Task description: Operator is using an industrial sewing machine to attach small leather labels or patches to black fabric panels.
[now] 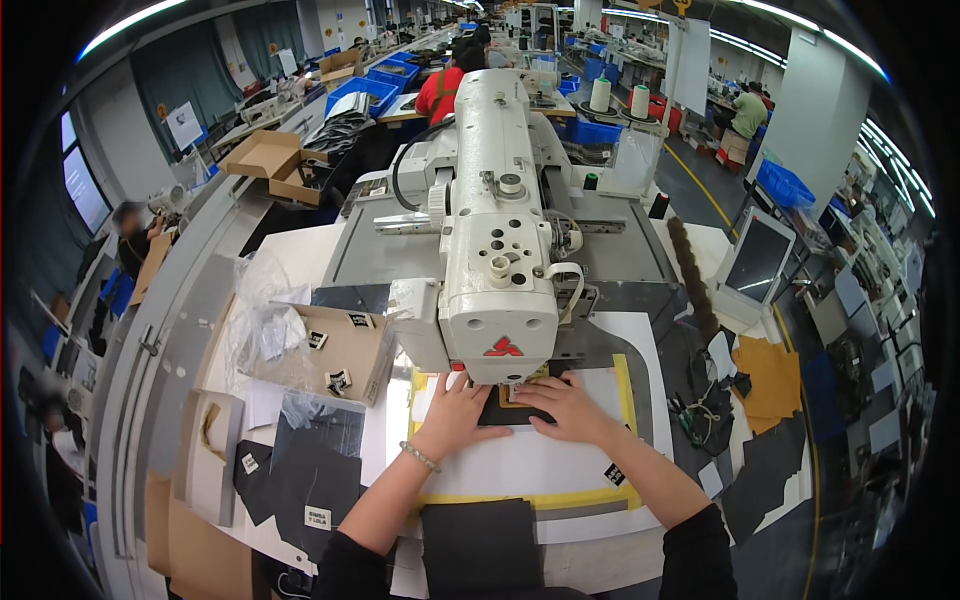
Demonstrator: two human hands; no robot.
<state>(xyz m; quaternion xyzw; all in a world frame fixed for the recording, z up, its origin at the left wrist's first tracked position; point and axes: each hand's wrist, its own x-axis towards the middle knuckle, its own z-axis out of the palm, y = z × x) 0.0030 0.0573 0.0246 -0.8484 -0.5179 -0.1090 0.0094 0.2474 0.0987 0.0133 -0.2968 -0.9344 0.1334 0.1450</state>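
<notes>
A large white sewing machine (pixel 500 250) stands in front of me, its head right above my fingers. Beneath the head lies a small black fabric piece (pixel 494 413), partly hidden by my hands and the machine. My left hand (pixel 455 415), with a beaded bracelet at the wrist, rests on the left of the piece with fingers spread. On the other side, my right hand (pixel 570 408) lies flat, fingertips close to a small tan frame (pixel 520 397) under the needle area. Both hands press on a white sheet (pixel 500 465) edged with yellow tape (pixel 580 500).
Left of the machine sits an open cardboard box (pixel 350 350) with black labels. Dark fabric pieces (pixel 310 485) lie before it; another dark panel (pixel 480 550) hangs nearest me. To the right are snips (pixel 685 408), mustard cloth (pixel 768 380) and a screen (pixel 758 255).
</notes>
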